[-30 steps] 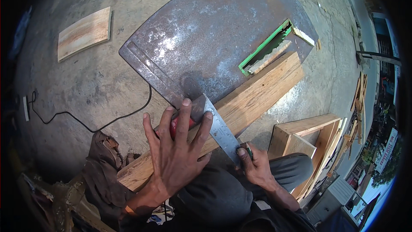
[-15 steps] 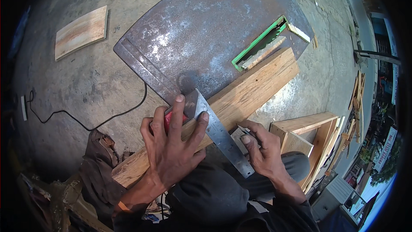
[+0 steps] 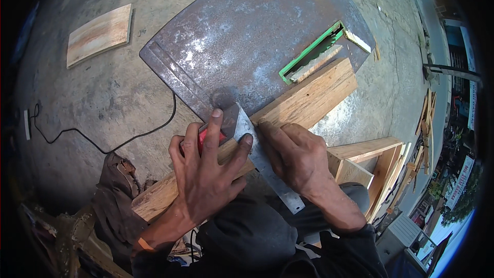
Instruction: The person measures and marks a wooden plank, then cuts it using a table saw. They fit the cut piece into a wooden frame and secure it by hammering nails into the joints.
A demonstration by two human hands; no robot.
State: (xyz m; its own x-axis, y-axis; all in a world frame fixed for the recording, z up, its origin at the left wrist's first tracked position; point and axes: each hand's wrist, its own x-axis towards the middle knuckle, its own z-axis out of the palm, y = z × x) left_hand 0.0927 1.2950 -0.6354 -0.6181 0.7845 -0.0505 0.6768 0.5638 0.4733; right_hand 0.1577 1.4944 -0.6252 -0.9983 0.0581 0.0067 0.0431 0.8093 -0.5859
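A long wooden beam (image 3: 309,95) lies slantwise across the near edge of a worn metal table (image 3: 206,31). Across the beam rests a metal square (image 3: 275,183), its blade slanting down toward my lap. My left hand (image 3: 208,170) presses it onto the wood, fingers spread, thumb on the blade. Something red (image 3: 211,138) shows under those fingers; whether it belongs to the square I cannot tell. My right hand (image 3: 298,159) is closed in a pinch, its fingertips on the beam beside the blade's right edge. A thin pencil-like tool in that pinch is almost wholly hidden.
A toothed saw blade (image 3: 314,64) stands in a green-edged slot in the tabletop, close beside the beam. A wooden frame (image 3: 365,149) stands to the right of my knee. At left, a board (image 3: 100,36) and a black cable (image 3: 139,136) lie on the concrete floor.
My right hand has moved up and left, from beside the lower blade to the beam at the blade's edge. My left hand and the square stay put on the wood.
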